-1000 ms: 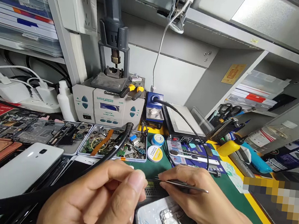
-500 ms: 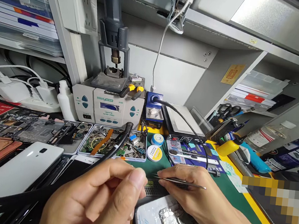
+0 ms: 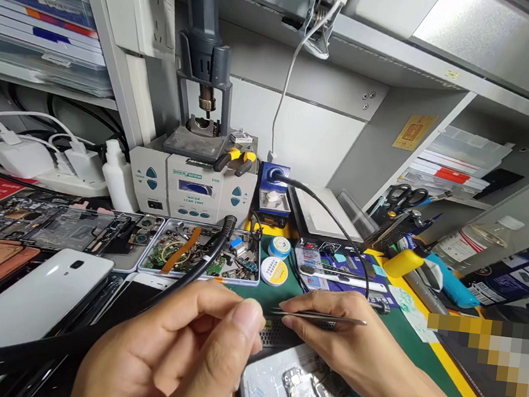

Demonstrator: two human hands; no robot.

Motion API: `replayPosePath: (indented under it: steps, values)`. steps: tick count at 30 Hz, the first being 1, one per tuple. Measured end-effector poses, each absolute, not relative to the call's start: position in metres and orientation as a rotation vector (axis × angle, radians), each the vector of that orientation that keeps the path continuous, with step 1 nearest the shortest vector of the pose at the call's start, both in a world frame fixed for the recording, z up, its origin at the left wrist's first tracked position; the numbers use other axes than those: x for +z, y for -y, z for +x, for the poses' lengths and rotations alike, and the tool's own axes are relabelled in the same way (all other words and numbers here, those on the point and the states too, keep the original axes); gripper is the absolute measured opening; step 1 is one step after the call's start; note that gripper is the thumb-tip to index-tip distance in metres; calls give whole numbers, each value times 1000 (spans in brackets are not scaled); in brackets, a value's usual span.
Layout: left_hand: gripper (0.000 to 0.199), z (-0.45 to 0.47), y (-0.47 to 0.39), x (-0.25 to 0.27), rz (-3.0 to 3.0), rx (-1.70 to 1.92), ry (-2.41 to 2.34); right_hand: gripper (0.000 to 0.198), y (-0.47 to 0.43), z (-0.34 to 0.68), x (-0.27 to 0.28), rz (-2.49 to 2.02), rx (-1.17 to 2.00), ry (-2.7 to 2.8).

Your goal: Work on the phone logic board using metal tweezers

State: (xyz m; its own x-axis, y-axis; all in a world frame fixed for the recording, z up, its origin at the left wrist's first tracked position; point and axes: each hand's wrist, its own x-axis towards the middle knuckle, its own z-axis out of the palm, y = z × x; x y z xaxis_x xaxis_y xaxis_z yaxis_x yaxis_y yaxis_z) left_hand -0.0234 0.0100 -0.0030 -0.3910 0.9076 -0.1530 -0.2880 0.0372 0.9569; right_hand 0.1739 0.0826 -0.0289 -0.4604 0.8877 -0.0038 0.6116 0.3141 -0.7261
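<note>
My left hand (image 3: 170,353) is closed in a pinch, thumb against forefinger, in the lower middle of the view. Whatever sits between those fingertips is too small or too hidden to make out. Slim metal tweezers (image 3: 341,320) lie almost level in my right hand (image 3: 357,343), gripped between thumb and fingers. Their tips point left toward the left fingertips, and I cannot tell whether they touch anything. Below the hands, a phone circuit board (image 3: 306,394) rests on a pale grey-blue plate (image 3: 261,373), partly covered by my right hand.
A hot-air station (image 3: 189,190) stands at the back, its black hose (image 3: 189,273) crossing the left side. Beside it are a parts tray (image 3: 198,274), round tins (image 3: 273,271) and a soldering iron stand (image 3: 273,193). A white phone back (image 3: 37,300) lies left; a yellow bottle (image 3: 403,260) stands right.
The tweezers have turned slightly, with their rear end higher. My left hand keeps its pinch and sits a touch farther right. The whole view has shifted a little.
</note>
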Motion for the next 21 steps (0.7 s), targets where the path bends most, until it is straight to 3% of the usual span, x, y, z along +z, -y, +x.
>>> replayPosePath:
  steps: [21]
  values:
    - [35, -22, -12, 1, 664, 1483, -1322, 14, -83, 173, -26, -1309, 983, 2181]
